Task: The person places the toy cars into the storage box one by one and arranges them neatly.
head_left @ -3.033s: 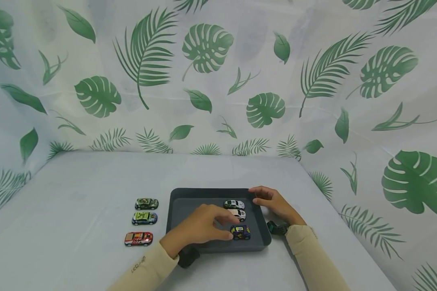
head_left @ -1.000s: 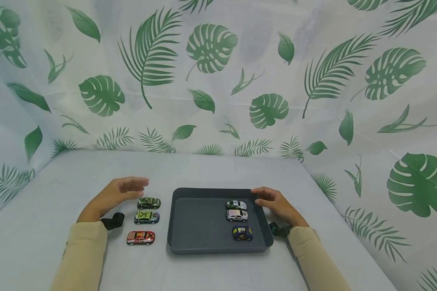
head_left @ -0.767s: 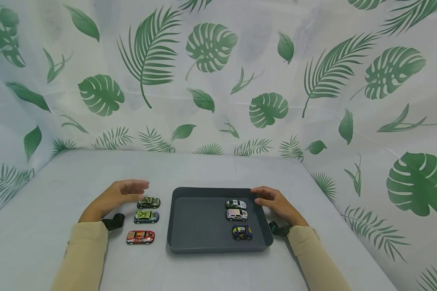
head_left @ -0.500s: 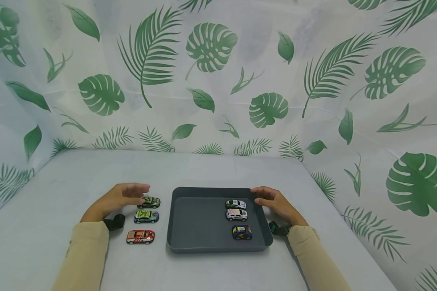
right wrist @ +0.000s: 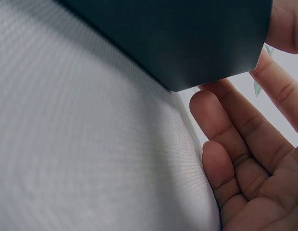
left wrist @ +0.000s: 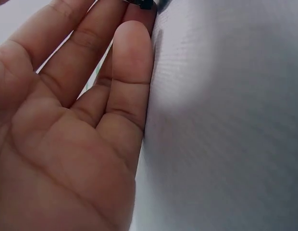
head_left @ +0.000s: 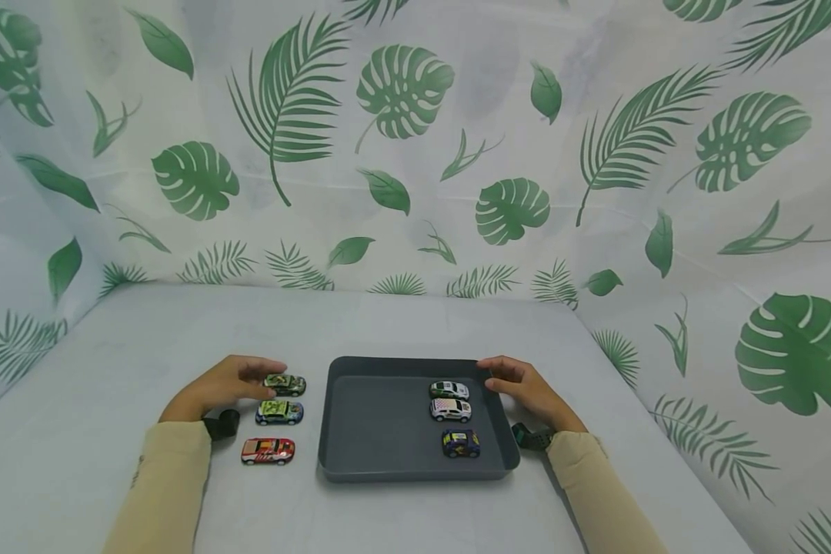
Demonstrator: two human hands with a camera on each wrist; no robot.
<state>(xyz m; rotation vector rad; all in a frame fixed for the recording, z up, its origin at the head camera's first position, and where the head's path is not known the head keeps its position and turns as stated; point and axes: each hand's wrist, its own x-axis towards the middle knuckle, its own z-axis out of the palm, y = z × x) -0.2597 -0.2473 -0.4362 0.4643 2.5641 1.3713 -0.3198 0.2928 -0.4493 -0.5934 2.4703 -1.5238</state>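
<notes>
My left hand [head_left: 225,385] is at the rear of a camouflage-green toy car [head_left: 287,385] on the table, pinching it between thumb and fingers. In the left wrist view only a dark bit of that car [left wrist: 142,3] shows past the fingers. Just nearer to me are a yellow-green and blue toy car [head_left: 279,412] and a red toy car [head_left: 268,451]. My right hand [head_left: 526,391] rests its relaxed fingers and thumb on the far right corner of a dark grey tray [head_left: 367,475]. Beside that tray corner [right wrist: 187,43], the lower fingers hang loosely bent.
Inside the tray, along its right side, are a white and green toy car [head_left: 448,390], a white patterned toy car [head_left: 450,409] and a dark blue toy car [head_left: 461,443]. A leaf-printed curtain [head_left: 415,169] stands behind the white table [head_left: 180,315] and beside it.
My left hand has come from over the tray to the left row of toy cars, then lowered onto the camouflage-green one. My right hand has stayed at the tray corner.
</notes>
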